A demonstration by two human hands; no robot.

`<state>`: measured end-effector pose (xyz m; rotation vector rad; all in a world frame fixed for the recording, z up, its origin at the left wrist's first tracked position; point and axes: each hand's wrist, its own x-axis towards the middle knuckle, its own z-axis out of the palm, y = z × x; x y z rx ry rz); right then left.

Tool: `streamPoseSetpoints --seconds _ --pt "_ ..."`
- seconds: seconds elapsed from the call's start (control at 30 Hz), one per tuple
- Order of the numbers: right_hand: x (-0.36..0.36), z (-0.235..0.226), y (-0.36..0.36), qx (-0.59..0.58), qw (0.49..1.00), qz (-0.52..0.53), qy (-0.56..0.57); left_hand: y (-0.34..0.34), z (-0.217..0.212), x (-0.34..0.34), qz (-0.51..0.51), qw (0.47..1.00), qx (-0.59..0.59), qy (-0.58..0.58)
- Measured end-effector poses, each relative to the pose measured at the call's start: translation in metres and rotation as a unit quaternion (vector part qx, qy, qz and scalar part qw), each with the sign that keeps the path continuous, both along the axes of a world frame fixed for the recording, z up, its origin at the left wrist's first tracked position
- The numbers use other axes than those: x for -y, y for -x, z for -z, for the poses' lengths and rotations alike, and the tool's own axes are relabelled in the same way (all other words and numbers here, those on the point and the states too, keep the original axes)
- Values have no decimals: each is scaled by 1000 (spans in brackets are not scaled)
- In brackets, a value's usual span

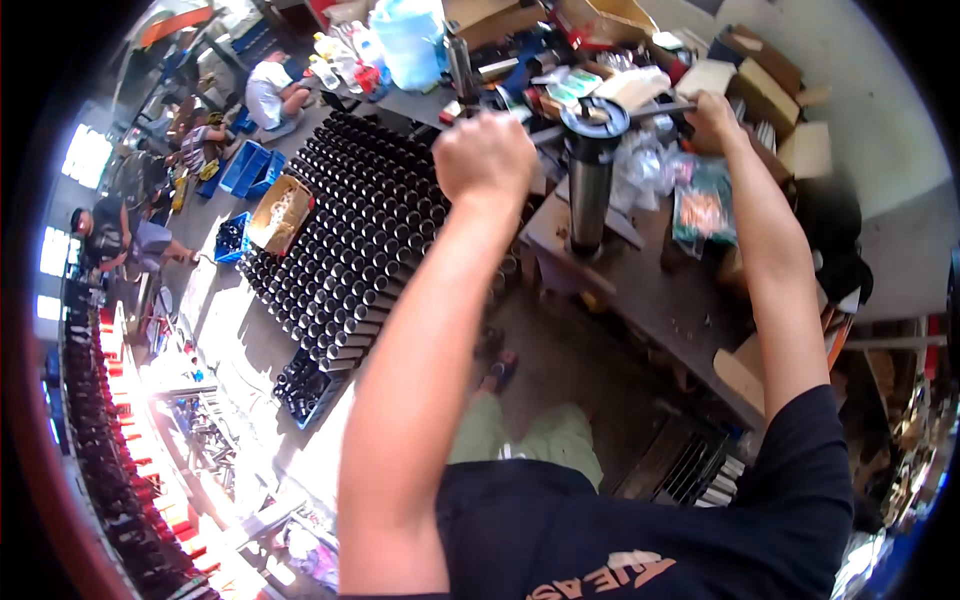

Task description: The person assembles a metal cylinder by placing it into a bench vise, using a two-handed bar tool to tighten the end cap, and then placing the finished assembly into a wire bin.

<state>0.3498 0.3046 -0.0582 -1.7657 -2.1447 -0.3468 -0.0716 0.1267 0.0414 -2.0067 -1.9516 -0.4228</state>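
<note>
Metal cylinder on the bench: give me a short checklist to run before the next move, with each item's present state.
1. Metal cylinder stands upright on the workbench: ok.
2. Right hand closed on the bar across the cylinder's top: ok.
3. Left hand clenched in a fist near the other end; whether it holds the bar: cannot tell.
4. Cylinder base seated or clamped: cannot tell.
5. Bench near the cylinder free of clutter: not ok, plastic bags lie close by.
6. Rows of black tubes on the floor stand apart from the bench: ok.
</note>
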Motion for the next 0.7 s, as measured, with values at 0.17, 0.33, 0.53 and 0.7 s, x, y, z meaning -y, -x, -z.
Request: streamPoseSetpoints --seconds 0.17,0.33,0.53,0.7 --pt "117 -20 2 -11 980 191 58 25 27 -57 100 973 -136 -158" --pt "315 -59 112 -23 951 307 39 64 57 -141 366 888 15 -277" --pt "323 -113 119 58 890 451 19 14 73 -150 414 856 134 -278" --pt "311 -100 118 41 868 495 -15 24 72 -162 457 816 137 -326"
